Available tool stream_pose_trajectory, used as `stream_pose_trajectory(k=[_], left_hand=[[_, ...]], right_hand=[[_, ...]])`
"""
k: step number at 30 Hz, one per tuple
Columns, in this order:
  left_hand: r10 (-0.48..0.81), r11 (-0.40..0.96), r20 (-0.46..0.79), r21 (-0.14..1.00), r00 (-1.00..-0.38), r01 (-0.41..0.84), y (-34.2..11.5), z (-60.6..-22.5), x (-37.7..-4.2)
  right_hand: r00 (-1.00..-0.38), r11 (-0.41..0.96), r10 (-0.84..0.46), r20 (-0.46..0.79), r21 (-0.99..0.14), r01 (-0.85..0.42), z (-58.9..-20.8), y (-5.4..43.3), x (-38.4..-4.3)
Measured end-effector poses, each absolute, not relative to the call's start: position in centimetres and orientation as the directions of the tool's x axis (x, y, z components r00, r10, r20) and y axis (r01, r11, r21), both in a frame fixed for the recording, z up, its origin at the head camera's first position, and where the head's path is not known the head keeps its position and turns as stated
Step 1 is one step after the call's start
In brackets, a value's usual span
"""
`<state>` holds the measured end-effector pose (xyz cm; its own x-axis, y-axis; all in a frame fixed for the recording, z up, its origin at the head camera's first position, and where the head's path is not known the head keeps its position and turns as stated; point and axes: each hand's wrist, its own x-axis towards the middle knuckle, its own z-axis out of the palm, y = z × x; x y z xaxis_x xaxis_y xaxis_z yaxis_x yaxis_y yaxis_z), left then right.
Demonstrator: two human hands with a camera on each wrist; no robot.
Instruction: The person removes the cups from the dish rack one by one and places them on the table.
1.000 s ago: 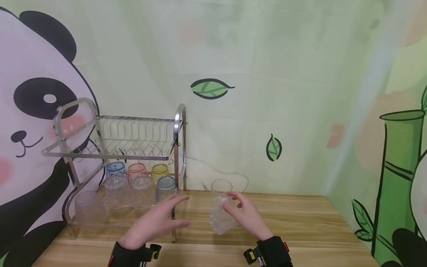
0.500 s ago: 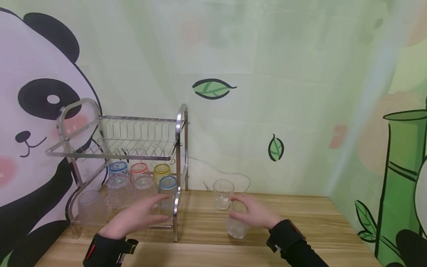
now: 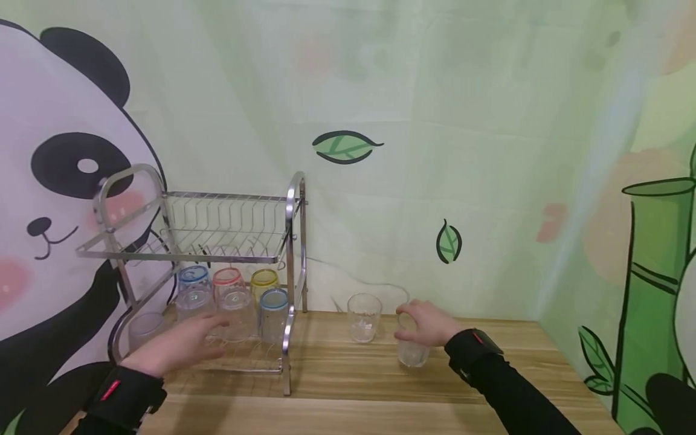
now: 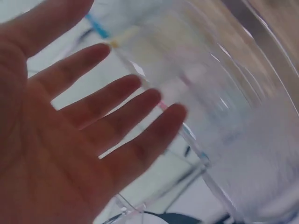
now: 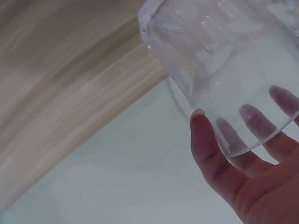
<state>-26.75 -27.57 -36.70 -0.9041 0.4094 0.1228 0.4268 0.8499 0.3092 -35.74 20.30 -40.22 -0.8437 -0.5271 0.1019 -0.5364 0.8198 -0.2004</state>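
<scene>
My right hand (image 3: 429,325) grips a clear drinking glass (image 3: 413,355) near its rim, right of a second clear glass (image 3: 364,323) that stands upright on the table. In the right wrist view the thumb is on the near side of the held glass (image 5: 224,60), and the other fingers show through its wall. My left hand (image 3: 179,345) is at the front of the drying rack (image 3: 201,258), nearest to a frosted glass (image 3: 144,326) that it partly hides. In the left wrist view its fingers (image 4: 140,144) are spread, holding nothing, beside blurred clear glass.
On the rack's lower tier several glasses stand upside down, among them a blue-rimmed one (image 3: 193,275), a red-rimmed one (image 3: 228,278) and a yellow-rimmed one (image 3: 264,279). A thin cord (image 3: 370,281) shows against the printed backdrop (image 3: 489,121) behind the wooden table (image 3: 489,374).
The right hand has moved right with one glass, away from the other, which was close against it a second ago. The left hand has drawn leftward across the front of the rack.
</scene>
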Motion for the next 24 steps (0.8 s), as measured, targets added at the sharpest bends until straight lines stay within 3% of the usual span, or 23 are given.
stream_pose_trajectory(k=[7,14,24], left_hand=[[0.355,0.912,0.161,0.158,-0.921,0.379,-31.1,-36.6,-27.8],[0.405,0.897,0.225,0.091,-0.886,0.433,-33.0,-36.1,-28.1],[0.268,0.953,0.071,0.128,-0.961,0.276,-35.5,-35.7,-29.0]], right_hand=[[-0.883,0.872,-0.467,0.048,-0.139,-0.469,-40.0,19.7,-37.2],[-0.911,0.89,-0.411,0.045,-0.194,-0.411,-40.3,19.1,-39.2],[-0.92,0.886,-0.391,0.035,-0.256,-0.387,-41.1,18.1,-41.6]])
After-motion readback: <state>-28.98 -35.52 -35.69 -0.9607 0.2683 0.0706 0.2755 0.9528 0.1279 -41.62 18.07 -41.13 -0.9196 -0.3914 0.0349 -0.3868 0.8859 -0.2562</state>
